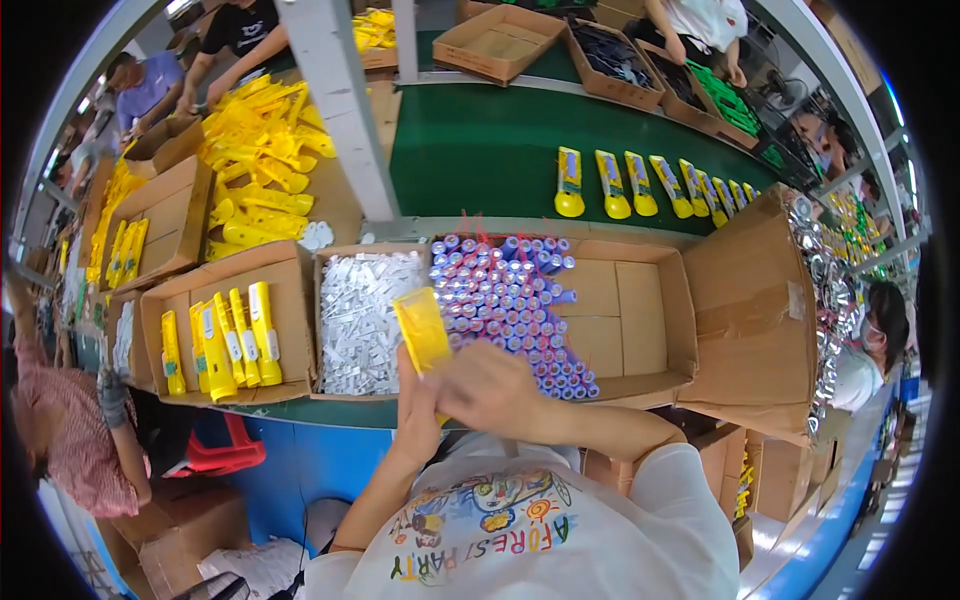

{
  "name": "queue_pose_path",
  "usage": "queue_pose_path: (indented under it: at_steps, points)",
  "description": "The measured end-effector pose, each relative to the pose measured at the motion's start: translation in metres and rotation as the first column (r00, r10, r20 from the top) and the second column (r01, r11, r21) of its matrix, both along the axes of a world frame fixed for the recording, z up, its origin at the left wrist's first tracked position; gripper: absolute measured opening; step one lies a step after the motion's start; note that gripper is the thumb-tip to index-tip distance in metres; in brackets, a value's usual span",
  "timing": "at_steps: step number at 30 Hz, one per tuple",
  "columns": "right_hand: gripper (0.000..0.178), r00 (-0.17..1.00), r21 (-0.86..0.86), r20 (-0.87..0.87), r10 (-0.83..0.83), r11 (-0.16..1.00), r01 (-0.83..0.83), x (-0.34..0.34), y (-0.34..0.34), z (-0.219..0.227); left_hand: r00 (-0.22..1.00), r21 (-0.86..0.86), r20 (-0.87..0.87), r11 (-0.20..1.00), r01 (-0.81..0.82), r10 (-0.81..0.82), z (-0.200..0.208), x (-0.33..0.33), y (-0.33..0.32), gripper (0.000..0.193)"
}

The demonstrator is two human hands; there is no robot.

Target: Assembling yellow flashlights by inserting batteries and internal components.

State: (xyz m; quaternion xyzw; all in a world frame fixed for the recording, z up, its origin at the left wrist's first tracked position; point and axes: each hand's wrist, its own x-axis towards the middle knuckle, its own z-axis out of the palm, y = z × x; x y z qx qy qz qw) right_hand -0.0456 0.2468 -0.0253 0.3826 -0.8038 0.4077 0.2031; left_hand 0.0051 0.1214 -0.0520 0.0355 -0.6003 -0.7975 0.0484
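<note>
In front of my chest, my left hand [411, 412] is closed around a yellow plastic flashlight housing [422, 327], tilted with its wide end up. Close against the housing's lower part is my right hand [492, 388], its fingers smeared by motion, so what they hold does not show. Beyond both hands lies a carton of small white parts [365, 320]. Purple cylindrical batteries [500, 300] with red wires stand packed in rows just right of it. To the left, several yellow flashlight housings [217, 345] lean in a cardboard box [290, 372].
A green conveyor belt [480, 150] carries a row of yellow flashlight pieces [612, 188] behind a metal post [345, 110]. A tall carton [750, 310] stands at right. Yellow shells [265, 150] are heaped far left. A co-worker in a checked shirt [85, 430] is at left, near a red stool [225, 445].
</note>
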Motion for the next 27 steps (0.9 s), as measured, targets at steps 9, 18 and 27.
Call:
queue_pose_path:
  at_steps: [9,18,27]
  points:
    - [0.033,0.981,0.487,-0.080,-0.178,0.851,0.194,-0.092,0.138,-0.013,0.986,0.046,0.079,0.989,0.141,-0.145,0.015,-0.004,-0.006,0.036]
    - [0.032,0.952,0.193,-0.295,-0.080,0.971,0.141,-0.039,0.099,0.016,0.956,0.036,0.014,0.956,0.291,-0.292,0.011,0.002,0.013,0.051]
    - [0.041,0.919,0.480,-0.212,0.332,0.854,-0.198,-0.010,0.044,0.021,0.944,0.105,0.099,0.946,0.306,-0.316,0.016,0.009,-0.009,0.065]
